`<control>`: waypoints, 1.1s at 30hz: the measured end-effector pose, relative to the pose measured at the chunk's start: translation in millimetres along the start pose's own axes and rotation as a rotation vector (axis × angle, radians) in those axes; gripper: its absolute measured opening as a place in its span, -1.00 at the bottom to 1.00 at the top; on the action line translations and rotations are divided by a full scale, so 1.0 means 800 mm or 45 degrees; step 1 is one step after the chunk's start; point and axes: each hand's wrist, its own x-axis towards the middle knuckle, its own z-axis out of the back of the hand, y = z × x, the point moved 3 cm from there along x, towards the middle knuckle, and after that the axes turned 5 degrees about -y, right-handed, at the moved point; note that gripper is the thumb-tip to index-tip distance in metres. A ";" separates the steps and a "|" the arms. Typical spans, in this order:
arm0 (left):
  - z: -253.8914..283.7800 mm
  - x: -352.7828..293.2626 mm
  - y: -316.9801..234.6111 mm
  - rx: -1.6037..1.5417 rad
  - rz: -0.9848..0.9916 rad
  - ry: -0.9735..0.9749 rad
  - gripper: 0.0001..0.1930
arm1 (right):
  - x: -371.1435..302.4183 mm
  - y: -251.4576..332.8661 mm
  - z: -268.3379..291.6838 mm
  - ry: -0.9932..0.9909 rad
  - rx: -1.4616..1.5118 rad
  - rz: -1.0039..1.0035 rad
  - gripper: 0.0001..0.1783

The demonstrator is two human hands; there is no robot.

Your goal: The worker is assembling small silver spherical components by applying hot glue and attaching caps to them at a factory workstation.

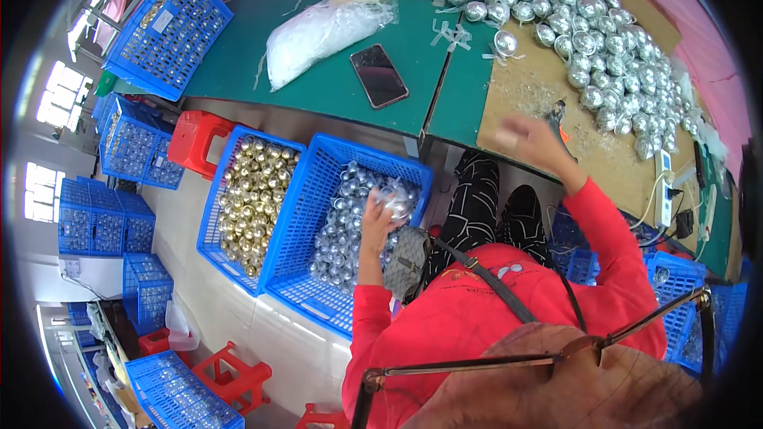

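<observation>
My left hand [375, 226] reaches down into a blue plastic basket [306, 290] on the floor at my left. Its fingers are closed round clear, shiny ball ornaments [395, 205]; how many is hard to make out. Beneath it lie many clear and silver balls [338, 242]. Over the near edge of the table hovers my right hand [528, 141], its fingers smeared by motion. Close to it, a black tool with an orange part [559, 123] lies on a brown board [509, 103] strewn with clear scraps. A heap of silver ball ornaments [612, 59] covers the board's far right.
Gold balls fill a second blue basket [250, 206] beside the first. A phone [379, 75] and a stuffed plastic bag [318, 40] lie on the green table [238, 56]. A power strip [664, 191] with cables sits right. Red stools [230, 377] and stacked blue baskets [107, 218] stand left.
</observation>
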 end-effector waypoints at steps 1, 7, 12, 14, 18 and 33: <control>0.019 0.004 0.004 0.077 0.038 -0.043 -0.32 | 0.035 -0.045 0.017 -0.169 -0.024 0.112 -0.62; 0.211 0.012 0.084 0.526 -0.025 -0.506 -0.33 | 0.215 -0.089 0.069 -0.233 -0.606 0.335 -0.46; 0.261 -0.014 0.132 -0.171 0.316 -1.097 -0.29 | 0.292 -0.193 0.068 -0.115 -0.698 0.229 -0.39; 0.280 -0.035 0.154 -0.190 0.349 -1.467 -0.33 | 0.283 -0.168 0.053 -0.187 -0.477 -0.013 -0.39; 0.249 -0.028 0.153 -0.017 0.134 -1.210 -0.43 | 0.259 -0.152 0.085 -0.410 -0.501 -0.185 -0.50; -0.229 0.022 -0.119 0.497 -0.863 0.114 -0.58 | 0.034 0.006 0.007 0.202 0.993 -0.369 -0.37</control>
